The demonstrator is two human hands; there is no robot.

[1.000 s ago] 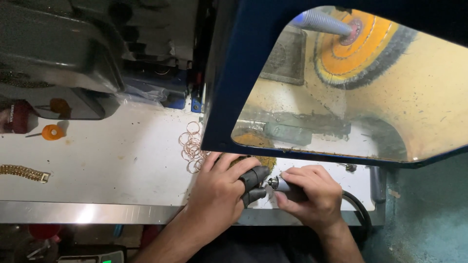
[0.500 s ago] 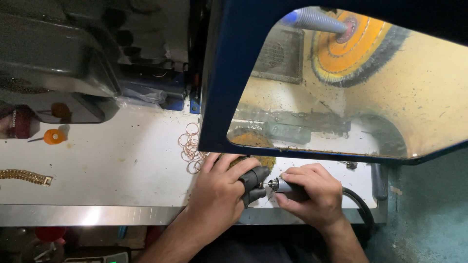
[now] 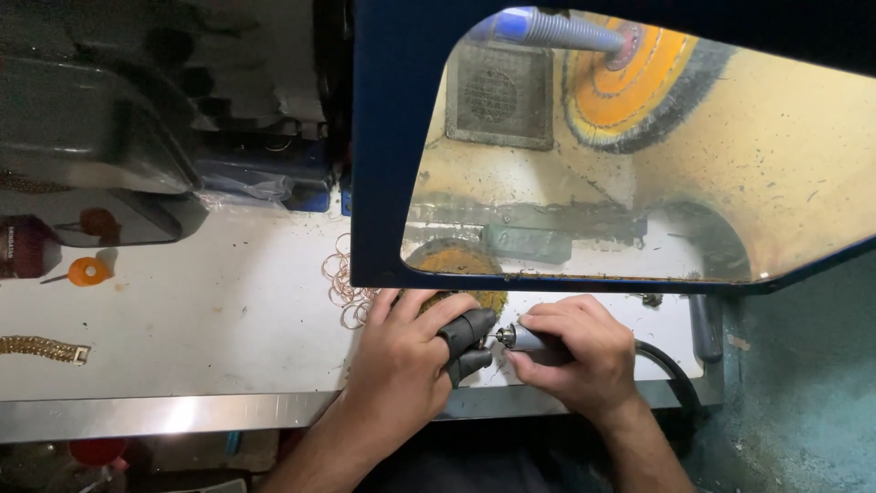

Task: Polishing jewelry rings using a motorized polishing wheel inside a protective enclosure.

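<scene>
fills the upper right: a blue-framed hood [image 3: 383,183] with a clear window, showing a dusty yellow chamber, a grey vent grille [image 3: 497,94] at 12 o'clock and an orange buffing wheel [image 3: 639,87] with a dark bristle rim at 1 o'clock, fed by a blue ribbed hose [image 3: 547,29]. spreads across the lower left: a white bench top [image 3: 182,319] with a steel front edge. sits at 9 to 10 o'clock on the bench: a dark, shiny machine housing [image 3: 82,146], with a small orange cap [image 3: 88,271] just below it.

meet at 6 o'clock, just under the hood's lower rim: the left hand [image 3: 401,365] and the right hand [image 3: 575,351], almost touching. left hand curled, with black finger guards [image 3: 470,330] over two fingertips, pinching something too small and too hidden to make out. right hand closed around a slim grey rotary handpiece [image 3: 522,338], metal tip pointing to 9 o'clock at the guarded fingertips. runs off from that hand toward 4 o'clock: a black cable [image 3: 671,370].

peeks out behind the left hand's fingers: a worn yellowish brush wheel [image 3: 456,260]. lies just at 10 o'clock from the left hand: a heap of thin copper-coloured wire rings [image 3: 342,278]. rests at the far 9 o'clock edge, well apart from both hands: a gold chain bracelet [image 3: 41,348].
</scene>
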